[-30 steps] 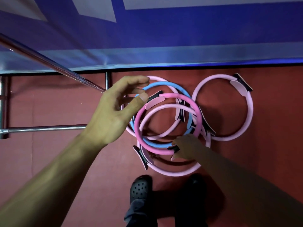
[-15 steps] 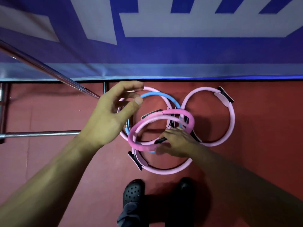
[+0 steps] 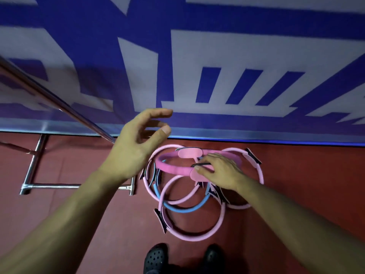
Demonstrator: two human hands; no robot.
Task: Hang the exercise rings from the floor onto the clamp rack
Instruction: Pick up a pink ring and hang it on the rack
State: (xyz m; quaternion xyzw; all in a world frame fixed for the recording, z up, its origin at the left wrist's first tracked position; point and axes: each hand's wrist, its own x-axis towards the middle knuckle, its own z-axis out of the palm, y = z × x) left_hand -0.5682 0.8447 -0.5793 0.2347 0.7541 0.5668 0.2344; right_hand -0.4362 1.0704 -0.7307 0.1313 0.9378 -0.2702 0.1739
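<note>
My right hand [image 3: 219, 171] grips the near pad of a bright pink exercise ring [image 3: 169, 167] and holds it lifted and tilted above the pile. Below it on the red floor lie a blue ring [image 3: 183, 210], a pale pink ring [image 3: 197, 237] nearest my feet, another pale pink ring [image 3: 258, 171] at the right and one more [image 3: 147, 184] at the left, overlapping. My left hand [image 3: 136, 147] hovers open above and left of the lifted ring, holding nothing. The steel rack's slanted bar [image 3: 59, 103] runs behind my left hand.
The rack's base tubes [image 3: 55, 186] and an upright leg [image 3: 34, 161] stand on the floor at the left. A blue and white banner wall [image 3: 217, 76] closes the far side. My black clogs [image 3: 156, 258] are at the bottom edge.
My right hand took hold of the bright pink ring and raised it off the pile. The view tilted upward, showing more of the banner. My left hand stayed open and rose slightly.
</note>
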